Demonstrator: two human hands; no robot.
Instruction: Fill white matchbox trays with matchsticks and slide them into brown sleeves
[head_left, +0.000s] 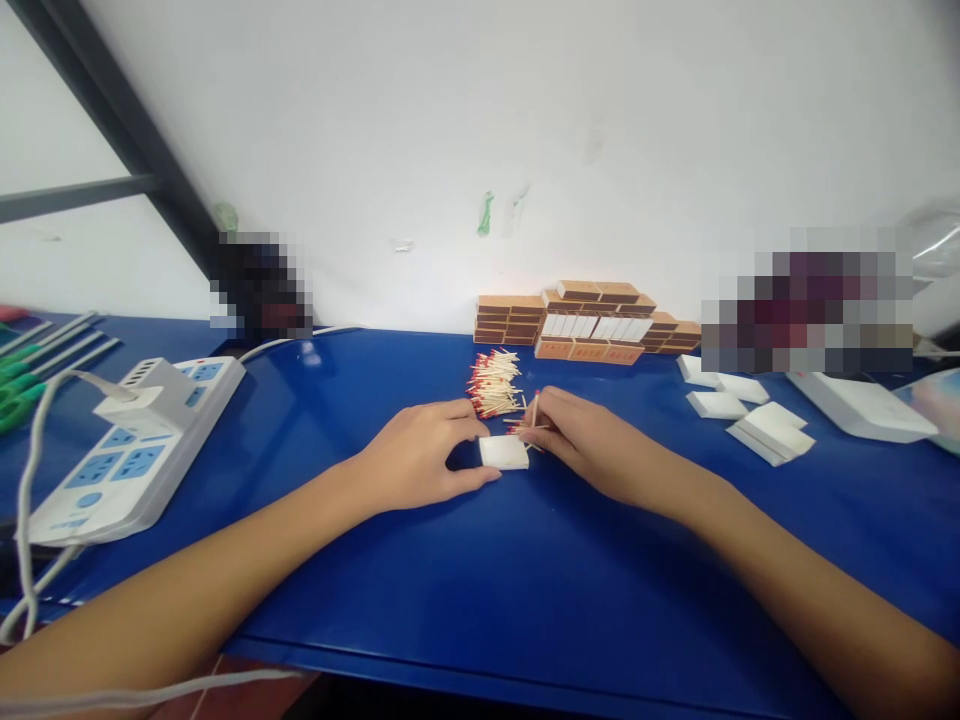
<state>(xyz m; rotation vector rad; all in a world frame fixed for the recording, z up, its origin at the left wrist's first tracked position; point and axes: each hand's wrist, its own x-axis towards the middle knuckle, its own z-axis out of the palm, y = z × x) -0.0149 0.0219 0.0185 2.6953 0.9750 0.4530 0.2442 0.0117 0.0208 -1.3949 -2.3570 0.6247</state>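
My left hand (pixel 424 455) curls around the left end of a small white matchbox tray (pixel 505 452), thumb at its near side and fingers at its far side. The tray rests on the blue table. At its right end my right hand (pixel 581 435) pinches matches (pixel 535 408), one standing upright with its red head up. A few more matches lie by the fingertips, partly hidden by the hand. Just beyond the tray is a loose pile of red-headed matches (pixel 495 383).
Stacked matchboxes (pixel 589 325) stand against the wall. Several white trays (pixel 718 404) lie at right near a larger white box (pixel 862 408). A power strip (pixel 142 450) with a white cable and green-handled tools (pixel 22 385) occupy the left. The blue table's (pixel 465 590) front edge is near.
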